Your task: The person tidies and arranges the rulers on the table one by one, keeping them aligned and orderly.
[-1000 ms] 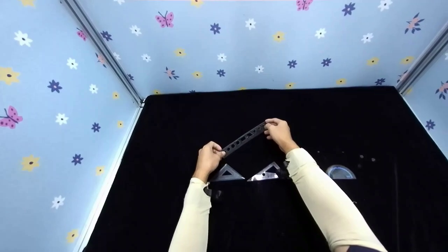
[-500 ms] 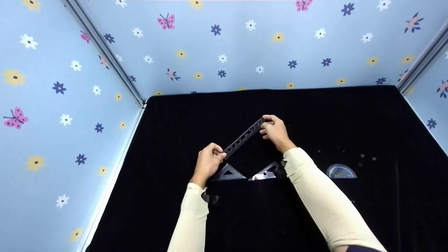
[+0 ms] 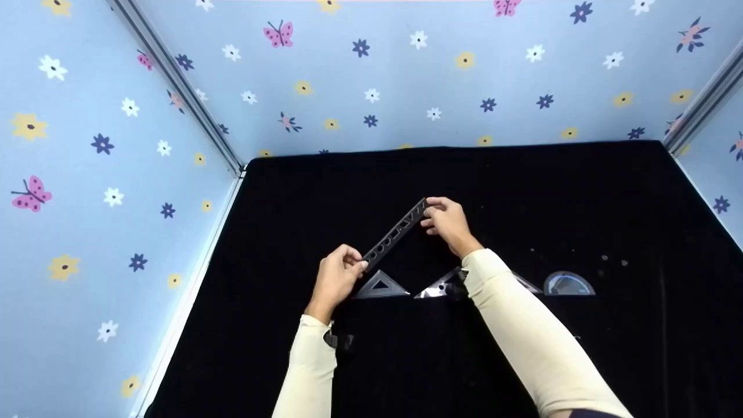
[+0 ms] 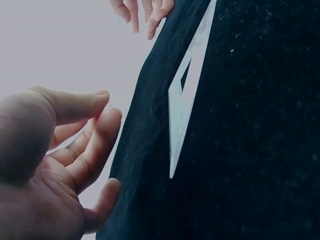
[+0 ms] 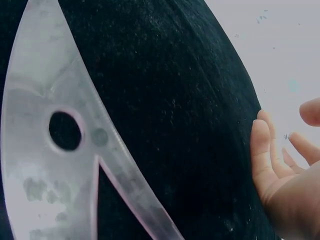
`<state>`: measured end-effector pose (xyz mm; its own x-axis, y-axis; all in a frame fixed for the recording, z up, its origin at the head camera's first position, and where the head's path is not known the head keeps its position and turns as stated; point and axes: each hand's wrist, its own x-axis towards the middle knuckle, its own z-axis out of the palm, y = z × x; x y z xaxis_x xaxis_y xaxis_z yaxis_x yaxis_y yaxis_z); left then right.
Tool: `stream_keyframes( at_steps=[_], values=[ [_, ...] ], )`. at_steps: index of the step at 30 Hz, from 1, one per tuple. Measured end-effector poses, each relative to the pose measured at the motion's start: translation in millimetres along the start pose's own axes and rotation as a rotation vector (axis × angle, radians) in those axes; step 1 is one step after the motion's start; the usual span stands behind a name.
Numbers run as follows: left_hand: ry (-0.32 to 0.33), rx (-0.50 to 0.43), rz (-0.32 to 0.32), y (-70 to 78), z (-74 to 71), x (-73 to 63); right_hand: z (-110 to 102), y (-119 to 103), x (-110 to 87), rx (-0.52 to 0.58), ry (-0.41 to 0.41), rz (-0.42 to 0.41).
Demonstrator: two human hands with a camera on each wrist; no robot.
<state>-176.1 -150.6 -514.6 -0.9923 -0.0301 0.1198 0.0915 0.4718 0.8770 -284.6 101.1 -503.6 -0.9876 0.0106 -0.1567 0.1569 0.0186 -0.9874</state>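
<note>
Both hands hold a dark-looking see-through stencil ruler (image 3: 392, 239) with a row of cut-out shapes, slanting up to the right in the head view. My left hand (image 3: 338, 277) pinches its near end between thumb and forefinger. At the far end my right hand (image 3: 450, 225) grips it by the fingertips. The ruler hardly shows in either wrist view. Just beyond the left hand lies a clear set square (image 3: 393, 290), and another set square (image 3: 429, 290) lies partly under the right wrist. The latter looms large in the right wrist view as a clear plate (image 5: 30, 165) with a round hole.
A clear protractor (image 3: 569, 284) lies to the right. Beside it, a clear slanted piece (image 3: 529, 284) is mostly hidden by the right sleeve (image 3: 516, 325). The black cloth (image 3: 609, 191) ends at blue flowered walls (image 3: 400, 69) at the back and sides.
Both hands have drifted left with the ruler, and its slant has grown steeper. The slanted piece beside the protractor has come into sight past the right sleeve.
</note>
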Motion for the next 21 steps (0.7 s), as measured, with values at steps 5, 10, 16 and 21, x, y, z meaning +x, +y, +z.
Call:
stream_keyframes(
  at_steps=[5, 10, 16, 21],
  values=[
    [0.004, -0.026, -0.011, -0.6, -8.4, -8.0, 4.2, -2.6, -0.6, -0.029, -0.032, 0.01],
    [0.016, -0.038, -0.015, -3.1, -16.0, -14.9, 11.0, -4.9, -0.8, -0.04, -0.064, -0.015],
    [0.018, -0.035, -0.022, -7.5, -22.1, -23.6, 20.4, -2.1, -3.0, -0.036, -0.091, -0.011],
    [0.038, -0.054, -0.047, -12.9, -29.1, -33.1, 31.3, -0.1, -5.7, -0.013, -0.119, 0.001]
  ],
)
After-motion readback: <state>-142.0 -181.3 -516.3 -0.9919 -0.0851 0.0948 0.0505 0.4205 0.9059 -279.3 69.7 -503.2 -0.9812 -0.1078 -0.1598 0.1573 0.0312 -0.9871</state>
